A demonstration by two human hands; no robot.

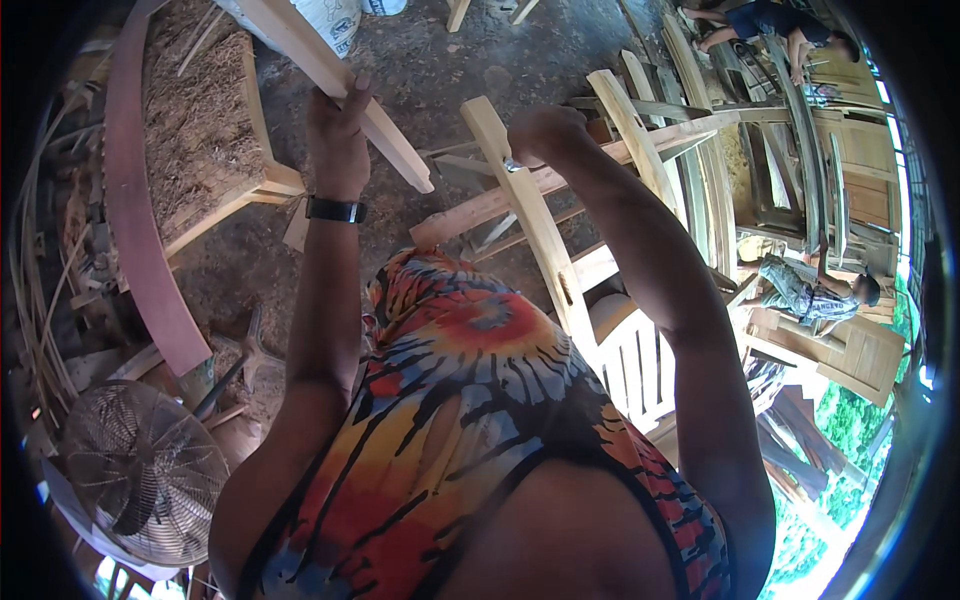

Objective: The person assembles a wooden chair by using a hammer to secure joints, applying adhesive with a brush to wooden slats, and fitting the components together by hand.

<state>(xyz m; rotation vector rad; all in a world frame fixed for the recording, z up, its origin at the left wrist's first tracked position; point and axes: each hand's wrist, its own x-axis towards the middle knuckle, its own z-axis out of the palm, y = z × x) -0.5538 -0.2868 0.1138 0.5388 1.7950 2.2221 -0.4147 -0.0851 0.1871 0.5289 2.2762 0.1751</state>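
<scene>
Upper centre of the frame: left hand (pixel 338 125) grips a pale squared wooden bar (pixel 335 75); right hand (pixel 545 135) is fisted around an unfinished pale wooden chair frame (pixel 540 235). Assembly looks incomplete.

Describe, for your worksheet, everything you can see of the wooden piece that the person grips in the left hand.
The wooden piece is a pale, unfinished length of planed timber with a rectangular section and a squarely cut lower end. It slants from the upper left down to the right, held in the air. The left hand wraps around its middle; nothing else visibly touches it. Its upper end runs out of the picture.
</scene>
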